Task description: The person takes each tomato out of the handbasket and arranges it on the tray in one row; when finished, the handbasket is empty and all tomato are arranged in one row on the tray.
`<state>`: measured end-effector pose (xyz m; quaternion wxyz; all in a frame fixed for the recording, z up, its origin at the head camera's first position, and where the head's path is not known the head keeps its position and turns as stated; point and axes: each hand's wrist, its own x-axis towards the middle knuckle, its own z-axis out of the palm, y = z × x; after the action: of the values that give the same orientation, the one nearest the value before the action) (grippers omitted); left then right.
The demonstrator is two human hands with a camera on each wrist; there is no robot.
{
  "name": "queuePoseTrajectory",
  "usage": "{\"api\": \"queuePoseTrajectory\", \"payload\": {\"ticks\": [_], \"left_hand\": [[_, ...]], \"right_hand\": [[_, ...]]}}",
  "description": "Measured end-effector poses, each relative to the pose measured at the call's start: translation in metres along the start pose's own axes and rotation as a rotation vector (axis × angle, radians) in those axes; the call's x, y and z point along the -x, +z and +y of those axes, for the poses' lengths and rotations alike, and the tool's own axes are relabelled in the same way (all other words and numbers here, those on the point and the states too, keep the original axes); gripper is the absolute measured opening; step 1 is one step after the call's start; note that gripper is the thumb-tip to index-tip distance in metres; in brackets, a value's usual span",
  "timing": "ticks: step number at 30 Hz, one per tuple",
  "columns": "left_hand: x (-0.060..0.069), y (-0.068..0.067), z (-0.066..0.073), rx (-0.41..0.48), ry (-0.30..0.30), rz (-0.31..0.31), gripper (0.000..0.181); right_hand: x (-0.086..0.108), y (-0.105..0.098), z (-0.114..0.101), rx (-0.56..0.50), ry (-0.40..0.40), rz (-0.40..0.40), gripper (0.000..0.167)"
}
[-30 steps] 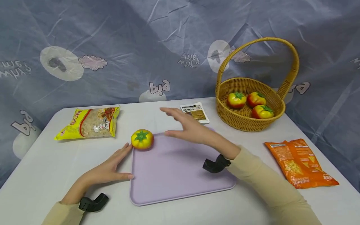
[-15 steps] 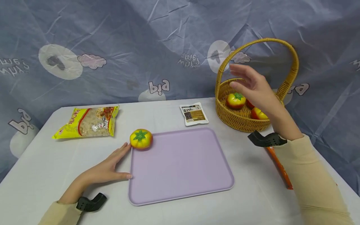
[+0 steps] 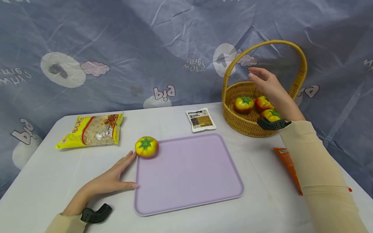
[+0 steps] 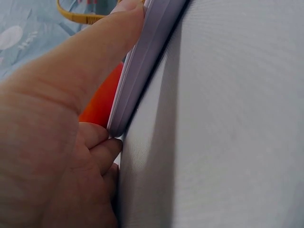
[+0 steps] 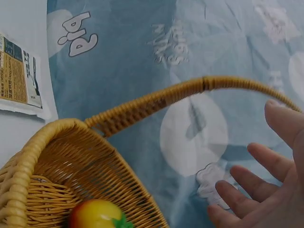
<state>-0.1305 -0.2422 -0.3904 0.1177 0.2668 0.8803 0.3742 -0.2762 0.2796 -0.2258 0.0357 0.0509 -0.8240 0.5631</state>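
My left hand (image 3: 106, 182) lies at the left edge of a lilac tray (image 3: 189, 171), fingers extended. In the left wrist view its thumb touches the tray rim (image 4: 142, 71). On the tray's far left corner sits a toy fruit (image 3: 147, 147), yellow and red with a green leafy top, close to my left fingertips. My right hand (image 3: 272, 89) is raised inside the arch of a wicker basket's handle, holding nothing. Its fingers are spread and loosely bent in the right wrist view. Below it, the basket (image 3: 246, 125) contains several similar toy fruits (image 3: 243, 105), one partly covered by my wrist.
A yellow food bag (image 3: 97, 131) lies at the back left of the white table. Between it and the basket is a small white-and-brown packet (image 3: 201, 119). An orange snack bag (image 3: 287, 161) at the right is mostly hidden by my sleeve. A patterned cloth (image 3: 131, 48) hangs behind.
My right hand has travelled from above the tray to the right, to the basket, then slightly farther in. My left hand has stayed at the tray's edge.
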Motion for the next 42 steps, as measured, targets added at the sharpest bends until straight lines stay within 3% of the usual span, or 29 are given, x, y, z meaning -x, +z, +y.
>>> {"api": "queuePoseTrajectory", "payload": {"ticks": [3,6,17,26,36,42], "left_hand": [[0.000,0.001,0.000,0.006,-0.002,-0.005,0.100],[-0.001,0.001,0.000,0.005,-0.005,-0.005,0.100],[0.001,-0.003,0.000,-0.007,-0.005,0.010,0.100],[0.005,0.008,-0.001,0.034,-0.025,0.000,0.100],[0.000,0.006,-0.001,0.024,-0.033,0.004,0.100],[-0.001,0.001,-0.002,-0.002,-0.027,0.016,0.101]], "right_hand": [[-0.009,-0.001,0.014,-0.109,0.060,0.022,0.064],[-0.012,-0.002,0.027,-0.145,0.114,0.025,0.066],[-0.023,0.005,0.057,-0.094,0.279,-0.010,0.074],[-0.020,0.006,0.075,0.277,0.261,-0.176,0.067],[-0.028,0.011,0.086,0.428,0.203,-0.304,0.079],[-0.033,0.013,0.088,0.412,0.193,-0.260,0.086]]}}
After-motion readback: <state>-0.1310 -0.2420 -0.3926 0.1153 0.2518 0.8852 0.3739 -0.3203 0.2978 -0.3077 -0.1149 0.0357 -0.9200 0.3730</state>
